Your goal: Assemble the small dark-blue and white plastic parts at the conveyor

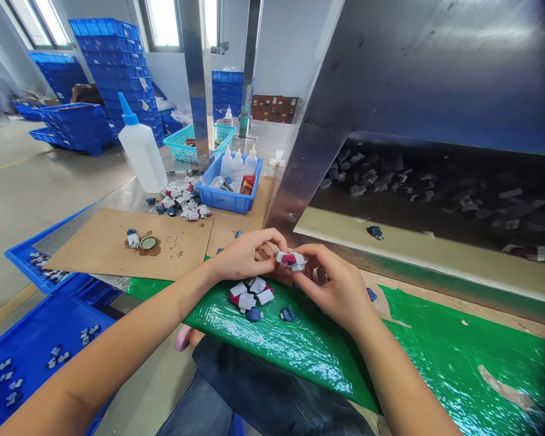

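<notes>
Between both hands is a small white and dark-red moulded piece [290, 260]. My left hand [249, 254] pinches its left end with thumb and forefinger, while my right hand [329, 281] grips the right end. Just below them, a small pile of white and red pieces [249, 295] lies on the green-covered board [300, 357]. Beside that pile are two dark-blue pieces, one of them a small dark-blue piece [287, 313] lying apart. The exact kind of these pieces is too small to make out.
Cardboard [95, 242] at left bears a bottle cap [148, 243] in a brown stain. Behind stand a large white bottle [143, 151], a heap of pieces [181, 200] and a blue basket [227, 197] with small bottles. A metal housing [418, 72] rises at right. Blue trays [31, 339] sit lower left.
</notes>
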Motion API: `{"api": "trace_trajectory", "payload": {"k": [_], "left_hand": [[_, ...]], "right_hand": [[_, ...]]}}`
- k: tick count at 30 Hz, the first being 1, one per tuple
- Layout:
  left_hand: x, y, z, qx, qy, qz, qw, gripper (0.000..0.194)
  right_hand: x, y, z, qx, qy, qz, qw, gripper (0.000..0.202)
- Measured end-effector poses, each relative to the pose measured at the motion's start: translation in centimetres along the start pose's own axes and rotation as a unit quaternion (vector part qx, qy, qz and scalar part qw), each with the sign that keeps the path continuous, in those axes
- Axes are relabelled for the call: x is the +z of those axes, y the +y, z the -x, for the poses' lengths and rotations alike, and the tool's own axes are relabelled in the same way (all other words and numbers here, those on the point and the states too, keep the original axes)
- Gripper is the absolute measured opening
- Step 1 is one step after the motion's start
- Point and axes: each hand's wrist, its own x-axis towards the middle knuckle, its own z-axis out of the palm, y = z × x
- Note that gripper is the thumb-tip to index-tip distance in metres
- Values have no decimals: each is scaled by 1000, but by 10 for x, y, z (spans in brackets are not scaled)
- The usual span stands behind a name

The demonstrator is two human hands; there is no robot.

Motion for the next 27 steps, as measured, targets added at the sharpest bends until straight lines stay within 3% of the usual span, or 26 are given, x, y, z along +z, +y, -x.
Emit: {"api": "trace_trajectory", "payload": {"k": [6,11,17,27], "left_hand": [[0,3,-1,20,37,-10,999,18],[-1,2,1,40,18,25,999,40],[2,-2,0,-20,2,149,989,49],[-4,4,1,16,18,40,999,46]], "right_hand": [[0,3,0,-38,30,1,999,18],[-1,2,1,-37,59,27,997,20],[1,2,0,-36,65,43,996,22],[0,3,1,-35,67,55,996,21]]}}
